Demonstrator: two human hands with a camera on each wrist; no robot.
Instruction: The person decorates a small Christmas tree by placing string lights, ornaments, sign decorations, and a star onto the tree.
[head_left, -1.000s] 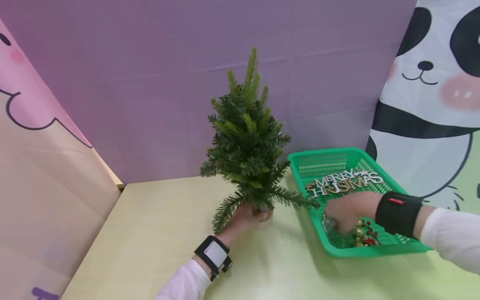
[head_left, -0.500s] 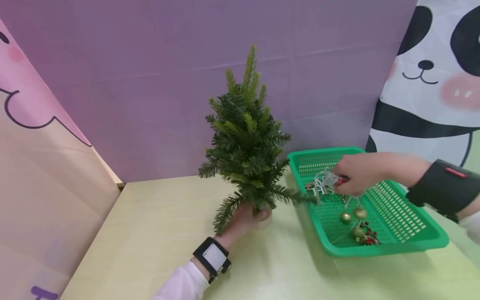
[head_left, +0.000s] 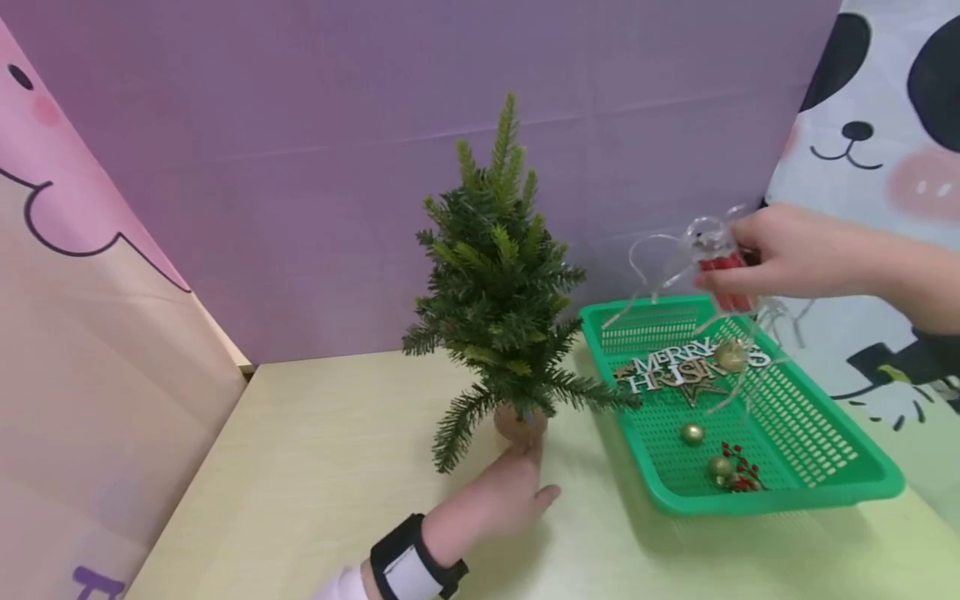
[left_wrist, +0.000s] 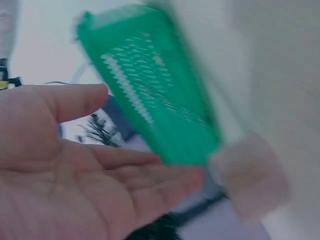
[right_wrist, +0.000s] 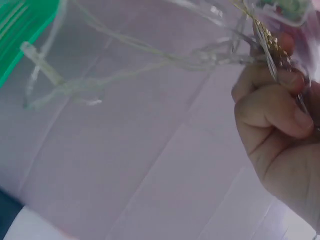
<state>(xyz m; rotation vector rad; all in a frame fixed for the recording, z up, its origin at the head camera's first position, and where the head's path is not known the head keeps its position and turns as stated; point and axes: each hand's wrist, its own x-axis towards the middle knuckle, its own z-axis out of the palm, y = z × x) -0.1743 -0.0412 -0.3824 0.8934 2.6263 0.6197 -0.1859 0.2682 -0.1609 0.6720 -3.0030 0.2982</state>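
My right hand (head_left: 802,250), raised over the back of the green basket, grips a tangled clear-wired string of lights (right_wrist: 170,59) with a red-and-clear case (head_left: 726,279). Loose wire loops trail to both sides of the fingers. Below them a gold ball (head_left: 731,356) overlaps the lettering in the head view, and gold thread (right_wrist: 267,37) runs through the grip. A small artificial Christmas tree (head_left: 498,292) stands upright on its round base (head_left: 519,423). Just in front of that base is my left hand (head_left: 498,500), its fingers extended and palm bare in the left wrist view.
The green basket (head_left: 780,504) stands right of the tree. Inside lie a "Merry Christmas" sign (head_left: 667,367), a star (head_left: 696,390), a small gold ball (head_left: 692,433) and a red berry sprig (head_left: 741,475). One low branch (head_left: 592,396) reaches over the basket's left rim.
My right hand has lifted the string of lights up out of the basket. My left hand has let go of the tree's lower trunk and drawn back toward me.
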